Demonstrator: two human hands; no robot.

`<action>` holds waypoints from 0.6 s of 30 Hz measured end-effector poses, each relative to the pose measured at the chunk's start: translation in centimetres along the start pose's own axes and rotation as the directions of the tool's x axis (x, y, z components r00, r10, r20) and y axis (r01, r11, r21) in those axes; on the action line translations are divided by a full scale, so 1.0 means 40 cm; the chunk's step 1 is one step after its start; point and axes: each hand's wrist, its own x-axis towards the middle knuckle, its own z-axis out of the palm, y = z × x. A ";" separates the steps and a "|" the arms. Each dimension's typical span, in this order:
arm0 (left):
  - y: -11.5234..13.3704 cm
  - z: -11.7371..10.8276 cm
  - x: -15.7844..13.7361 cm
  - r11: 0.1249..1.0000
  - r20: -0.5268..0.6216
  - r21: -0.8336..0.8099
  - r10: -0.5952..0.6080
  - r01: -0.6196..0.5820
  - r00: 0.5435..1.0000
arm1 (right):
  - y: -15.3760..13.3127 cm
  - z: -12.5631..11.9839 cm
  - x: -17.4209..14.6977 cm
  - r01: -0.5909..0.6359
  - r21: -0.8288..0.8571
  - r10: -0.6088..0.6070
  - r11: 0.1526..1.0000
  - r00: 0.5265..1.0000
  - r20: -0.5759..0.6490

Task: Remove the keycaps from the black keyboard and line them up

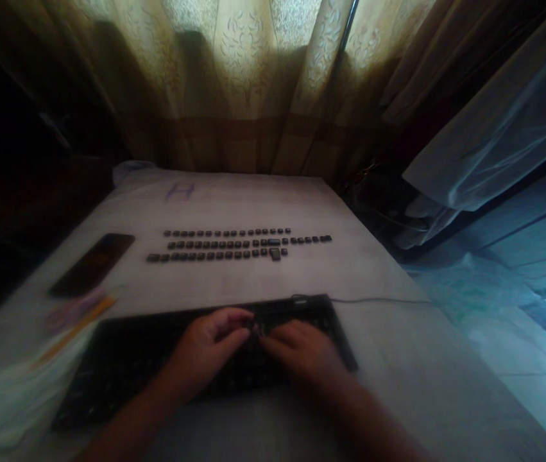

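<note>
Nearest on the cloth-covered surface, a black keyboard is laid with its long axis running left to right, right end slightly farther; over its right half, the left hand and right hand are held with fingertips narrowly bunched, and whether anything is pinched cannot be told. Beyond, loose keycaps are lined in three rows roughly parallel to the far edge.

On the left of the worktop lie a dark phone and a blurred orange strip; patterned curtains hang beyond it, translucent plastic to its right.
</note>
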 end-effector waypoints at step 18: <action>0.026 0.019 -0.026 0.983 0.109 0.114 0.132 -0.144 0.985 | -0.050 -0.046 0.060 -0.088 0.072 0.099 0.994 0.979 -0.177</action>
